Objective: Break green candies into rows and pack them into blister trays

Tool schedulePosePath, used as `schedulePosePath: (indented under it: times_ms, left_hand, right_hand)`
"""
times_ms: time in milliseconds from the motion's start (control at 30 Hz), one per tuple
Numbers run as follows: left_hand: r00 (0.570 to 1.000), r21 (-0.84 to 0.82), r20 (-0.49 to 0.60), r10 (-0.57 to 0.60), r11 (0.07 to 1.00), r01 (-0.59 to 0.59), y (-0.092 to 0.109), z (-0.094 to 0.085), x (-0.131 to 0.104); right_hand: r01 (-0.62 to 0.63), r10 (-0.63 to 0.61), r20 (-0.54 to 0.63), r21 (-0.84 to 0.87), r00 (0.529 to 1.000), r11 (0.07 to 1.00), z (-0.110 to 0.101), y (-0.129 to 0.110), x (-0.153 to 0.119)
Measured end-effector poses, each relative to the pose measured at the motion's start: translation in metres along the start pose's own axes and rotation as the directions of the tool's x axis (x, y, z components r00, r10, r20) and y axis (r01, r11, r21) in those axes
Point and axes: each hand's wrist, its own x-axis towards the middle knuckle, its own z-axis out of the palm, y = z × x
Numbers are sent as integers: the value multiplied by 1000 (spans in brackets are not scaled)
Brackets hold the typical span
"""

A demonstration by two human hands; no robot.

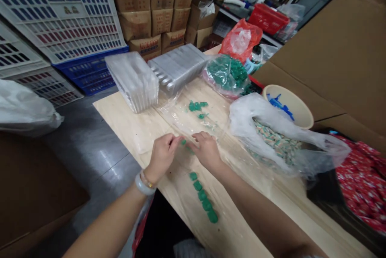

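Over the wooden table [126,125], my left hand [164,151] pinches a small green piece [183,142] between thumb and fingertips. Just to its right, my right hand [206,149] has its thumb and index finger apart; part of another green bit shows below its fingertips. A row of several green pieces [202,195] lies on the wood, nearer to me than both hands. Beyond the hands, a loose cluster of green pieces [196,106] rests on clear plastic.
Stacked clear trays [132,79] stand at the table's far left. A bag of green pieces [227,73], an open white bag [250,117] of pale pieces and a cream bowl [303,109] line the right side. Red packets [362,181] lie farther right.
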Motion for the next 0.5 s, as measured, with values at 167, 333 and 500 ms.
schedulePosePath:
  times_ms: [167,333,500]
  left_hand:
    - [973,14,82,217,976,-219,13,30,102]
    - [957,294,227,179,925,-242,11,67,175]
    - [904,483,401,148,804,-346,15,101,199]
  right_hand:
    - [-81,106,-162,156,981,984,-19,72,39]
    - [-44,61,-105,160,993,986,-11,117,114]
    - [-35,32,19,158,999,987,2,128,159]
